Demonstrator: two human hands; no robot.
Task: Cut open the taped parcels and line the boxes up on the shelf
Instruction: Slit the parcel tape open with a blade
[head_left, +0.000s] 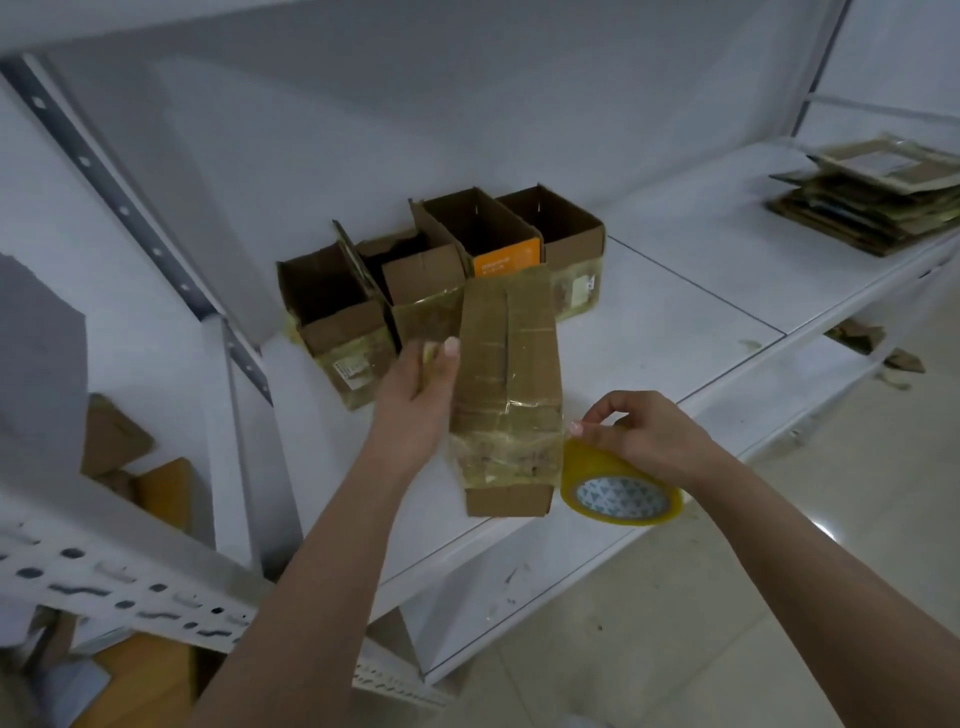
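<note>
A closed cardboard parcel (506, 395) wrapped in clear tape lies lengthwise on the white shelf (675, 322), its near end at the shelf's front edge. My left hand (421, 395) presses against the parcel's left side with straight fingers. My right hand (644, 436) grips a yellow tape roll (618, 488) just right of the parcel's near end, thumb and finger pinching at the tape where it meets the box. Several opened boxes (441, 270) stand in a row behind the parcel, one with an orange panel.
A stack of flattened cardboard (872, 202) lies at the shelf's far right. A perforated metal upright (124, 208) and rail (130, 587) frame the left side. More cardboard pieces (140, 467) sit lower left. Tiled floor (779, 597) lies to the right.
</note>
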